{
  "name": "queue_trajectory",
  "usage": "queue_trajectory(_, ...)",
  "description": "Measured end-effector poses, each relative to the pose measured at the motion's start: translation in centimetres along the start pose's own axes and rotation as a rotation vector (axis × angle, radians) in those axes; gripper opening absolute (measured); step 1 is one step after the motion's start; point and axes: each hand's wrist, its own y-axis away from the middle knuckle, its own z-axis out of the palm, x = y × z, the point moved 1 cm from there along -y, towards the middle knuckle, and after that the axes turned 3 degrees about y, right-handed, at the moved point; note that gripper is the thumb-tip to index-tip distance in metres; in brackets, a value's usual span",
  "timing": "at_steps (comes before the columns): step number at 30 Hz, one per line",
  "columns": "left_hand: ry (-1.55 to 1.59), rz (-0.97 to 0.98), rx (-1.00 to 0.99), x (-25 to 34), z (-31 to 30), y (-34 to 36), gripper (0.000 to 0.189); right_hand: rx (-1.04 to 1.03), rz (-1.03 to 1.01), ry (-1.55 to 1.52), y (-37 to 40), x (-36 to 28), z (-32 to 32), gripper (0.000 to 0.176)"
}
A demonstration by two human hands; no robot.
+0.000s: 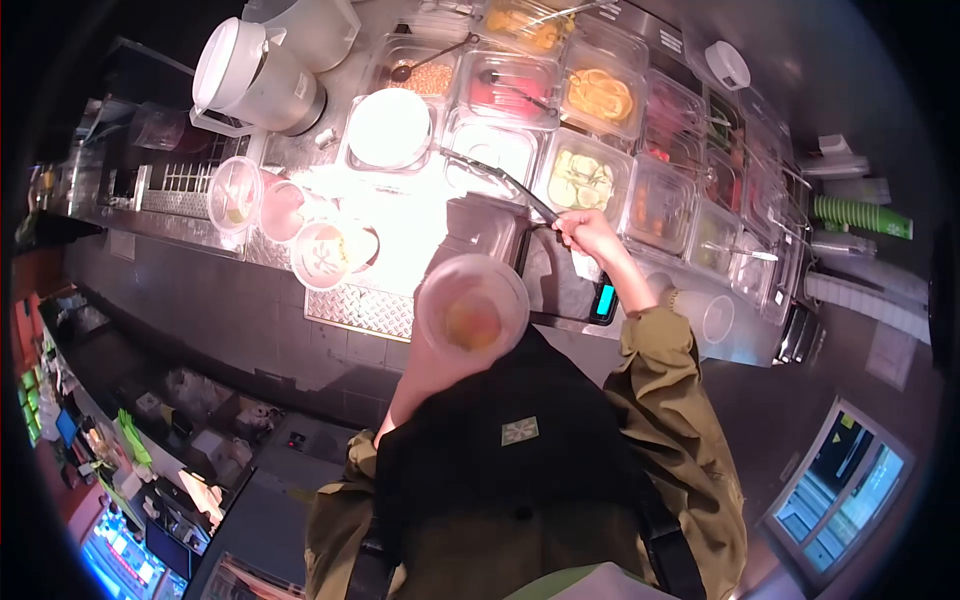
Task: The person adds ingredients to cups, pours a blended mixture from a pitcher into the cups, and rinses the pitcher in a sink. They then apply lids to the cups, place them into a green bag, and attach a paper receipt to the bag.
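A clear plastic cup (473, 308) with some yellow and reddish contents at its bottom is held close to the black apron by my left hand (428, 362), its fingers mostly hidden behind the cup. My right hand (588, 232) grips the end of a long dark utensil (510, 183). The utensil's far end lies over a clear container (490, 155) whose contents are washed out by glare. Below my right hand is a dark scale (565, 285) with a lit blue display. Right of the utensil sits a container of pale green slices (582, 182).
Several cups, one a clear cup (235, 196), stand on the counter at left. A white round lid or bowl (390, 128) is behind them, near a large jug (255, 85). Containers of orange slices (600, 95) and red food (505, 92) fill the back. Green cups (862, 215) are stacked at right.
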Motion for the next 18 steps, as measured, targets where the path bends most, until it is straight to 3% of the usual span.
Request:
queue_trajectory(2,-0.326,0.154,0.106,-0.1,1.4,-1.5,0.085,0.065,-0.019,0.004,1.5,-0.8,-0.8,0.012)
queue_trajectory(3,-0.166,0.068,0.087,-0.3,1.8,-2.5,0.085,0.09,-0.064,0.053,2.3,-1.3,-1.3,0.013)
queue_trajectory(6,-0.194,-0.229,0.204,0.0,3.7,-5.0,0.084,0.138,-0.134,0.089,4.8,-2.5,-2.9,0.013)
queue_trajectory(7,-0.257,-0.153,0.254,-1.2,4.2,-5.8,0.085,0.15,-0.174,0.087,6.1,-3.3,-3.2,0.013)
queue_trajectory(9,0.034,-0.101,0.307,-3.4,5.0,-7.6,0.085,0.201,-0.281,0.211,8.6,-4.2,-4.2,0.014)
queue_trajectory(12,0.079,-0.065,0.247,-6.1,4.4,-10.9,0.084,0.298,-0.44,0.272,13.4,-6.0,-4.2,0.02)
queue_trajectory(14,-0.03,-0.254,0.103,-5.3,3.4,-12.4,0.082,0.377,-0.416,0.357,16.5,-6.6,-3.6,0.019)
queue_trajectory(15,-0.085,-0.444,0.0,-2.9,2.6,-13.0,0.081,0.415,-0.403,0.403,17.8,-6.9,-3.4,0.019)
queue_trajectory(17,-0.201,-0.41,0.047,-1.6,2.3,-13.2,0.081,0.467,-0.576,0.562,19.7,-8.2,-2.3,0.019)
queue_trajectory(18,-0.259,-0.185,0.197,-1.6,2.6,-13.1,0.084,0.492,-0.662,0.641,20.3,-8.4,-1.7,0.02)
